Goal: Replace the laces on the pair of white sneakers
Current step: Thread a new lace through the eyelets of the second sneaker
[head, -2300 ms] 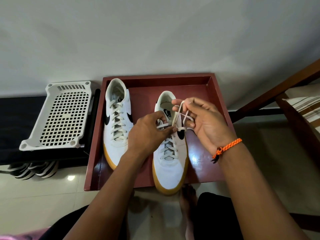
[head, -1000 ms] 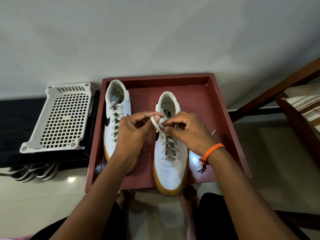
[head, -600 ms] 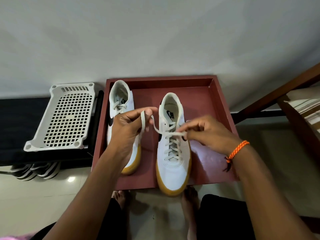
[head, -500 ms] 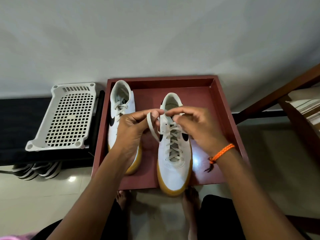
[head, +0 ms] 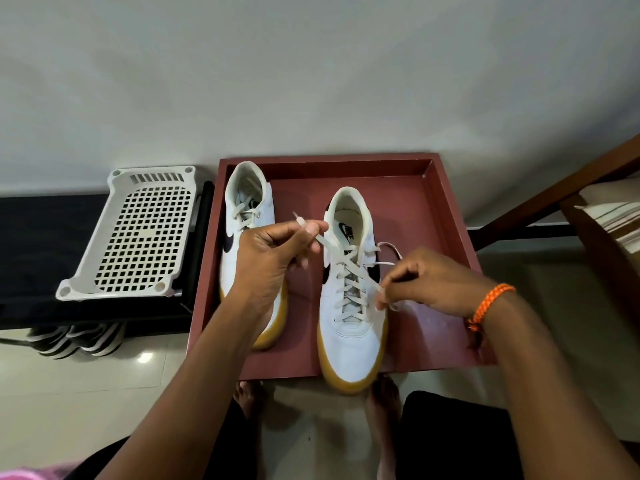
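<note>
Pinching both lace [head: 349, 271] ends over the right sneaker [head: 349, 327] in the tray [head: 446, 209]: left hand [head: 266, 261] high, right hand [head: 429, 282] low (soft, floppy stuff). Best gripped at the stiff tips.

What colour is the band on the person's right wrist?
Orange, a braided cord wristband with darker flecks and a frayed dark end; the head view shows it clearly.

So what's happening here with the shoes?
A person is working on the lace of the right sneaker in a red tray. The left hand pinches one lace end up, the right hand pinches the other out sideways. The left sneaker sits laced beside it.
</note>
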